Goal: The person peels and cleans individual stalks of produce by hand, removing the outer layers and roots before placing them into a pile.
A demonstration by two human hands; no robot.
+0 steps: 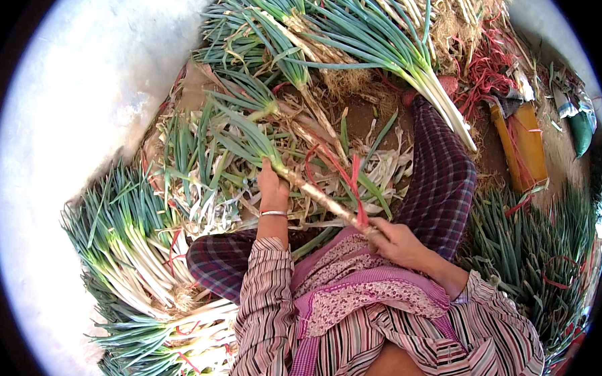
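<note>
My left hand (272,187), with a bracelet at the wrist, grips a green onion stalk (330,202) just below its leaves. The stalk slants down to the right, its outer skin brownish. My right hand (392,242) closes around its lower end, where a red plastic strip (354,183) also rises beside the fingers. Whether the strip is looped round the stalk cannot be told. More unpeeled onions (312,110) lie just beyond the stalk. A cleaner white-stemmed bunch (431,83) rests by my right knee.
Peeled leaves and skins (215,199) litter the ground between my legs. Onion bunches (142,251) are heaped at the left, with others (529,258) at the right. Red strips (487,70) lie tangled near a yellow container (522,147). More onions (257,30) are piled ahead.
</note>
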